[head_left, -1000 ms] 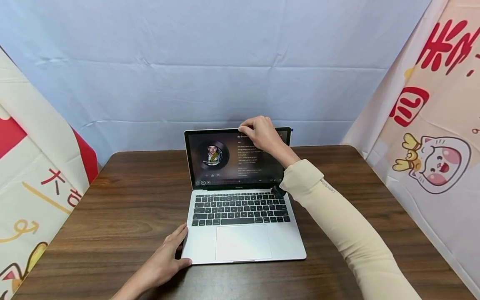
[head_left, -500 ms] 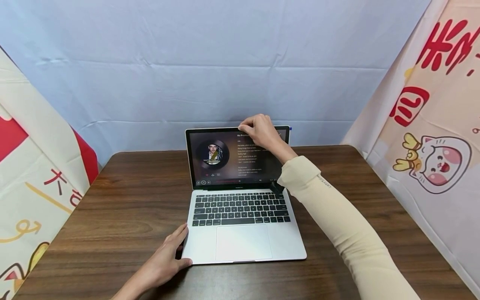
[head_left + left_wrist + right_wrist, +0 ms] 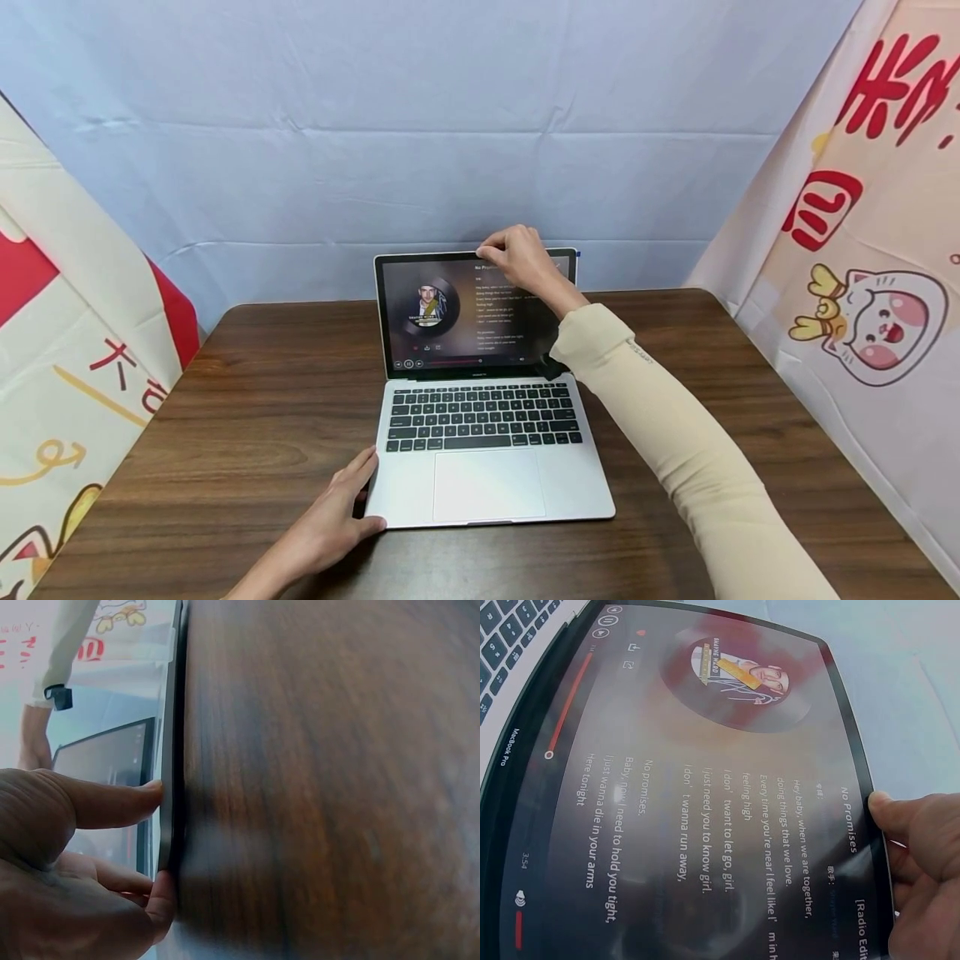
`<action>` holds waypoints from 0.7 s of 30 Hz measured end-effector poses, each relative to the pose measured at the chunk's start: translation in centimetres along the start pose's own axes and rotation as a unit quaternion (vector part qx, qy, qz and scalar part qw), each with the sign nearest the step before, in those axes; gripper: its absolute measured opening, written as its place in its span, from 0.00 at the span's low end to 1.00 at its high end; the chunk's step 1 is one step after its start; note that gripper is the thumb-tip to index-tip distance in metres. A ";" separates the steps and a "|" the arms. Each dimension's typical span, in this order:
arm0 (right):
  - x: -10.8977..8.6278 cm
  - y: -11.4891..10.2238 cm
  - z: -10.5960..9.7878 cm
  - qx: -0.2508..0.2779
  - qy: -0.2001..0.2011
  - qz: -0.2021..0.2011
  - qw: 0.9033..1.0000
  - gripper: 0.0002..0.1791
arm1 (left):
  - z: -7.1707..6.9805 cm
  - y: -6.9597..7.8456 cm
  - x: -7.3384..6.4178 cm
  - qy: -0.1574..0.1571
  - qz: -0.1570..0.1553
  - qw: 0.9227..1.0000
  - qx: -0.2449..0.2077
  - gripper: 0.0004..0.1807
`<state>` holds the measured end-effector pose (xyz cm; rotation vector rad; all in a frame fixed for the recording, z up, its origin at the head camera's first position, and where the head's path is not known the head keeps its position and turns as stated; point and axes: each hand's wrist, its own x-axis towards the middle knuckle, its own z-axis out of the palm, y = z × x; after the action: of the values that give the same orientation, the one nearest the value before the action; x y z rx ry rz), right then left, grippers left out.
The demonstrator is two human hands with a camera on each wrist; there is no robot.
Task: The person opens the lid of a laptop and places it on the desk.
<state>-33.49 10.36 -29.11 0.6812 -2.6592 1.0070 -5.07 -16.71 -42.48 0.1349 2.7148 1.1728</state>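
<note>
An opened silver laptop [image 3: 487,483] lies on the wooden table, its black keyboard facing me. On its raised screen [image 3: 667,802] a music player shows a record picture and song lyrics. My right hand [image 3: 522,260] pinches the top edge of the lid, right of its middle; in the right wrist view the thumb [image 3: 881,802] lies on the screen side and the fingers go behind. At the front left corner of the base, my left hand [image 3: 326,521] holds on, thumb [image 3: 127,804] against the front edge and fingers along the left side. Parts of those fingers are hidden.
The brown wooden table [image 3: 285,400] extends on both sides of the laptop. A pale blue cloth [image 3: 420,150] hangs behind it, and printed cloths [image 3: 885,400] with red characters and cartoon figures hang at the sides. A black wrist camera [image 3: 58,696] sits at the right cuff.
The lid has tilted slightly further back, and my right hand has gone with its top edge, up and away. My left hand keeps its place at the corner.
</note>
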 end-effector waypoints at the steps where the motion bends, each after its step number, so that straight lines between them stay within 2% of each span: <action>1: 0.1 0.0 0.1 0.000 0.001 0.000 1.000 0.12 | 0.0 0.0 0.0 0.001 0.000 1.000 0.001 0.47; 21: 1.9 1.4 1.0 -0.011 0.004 0.003 1.000 0.10 | 0.2 0.0 -0.1 0.005 0.000 1.000 -0.011 0.46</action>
<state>-35.84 9.92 -29.96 0.6633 -2.6625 0.9778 -4.96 -16.62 -42.58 0.1278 2.7097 1.2054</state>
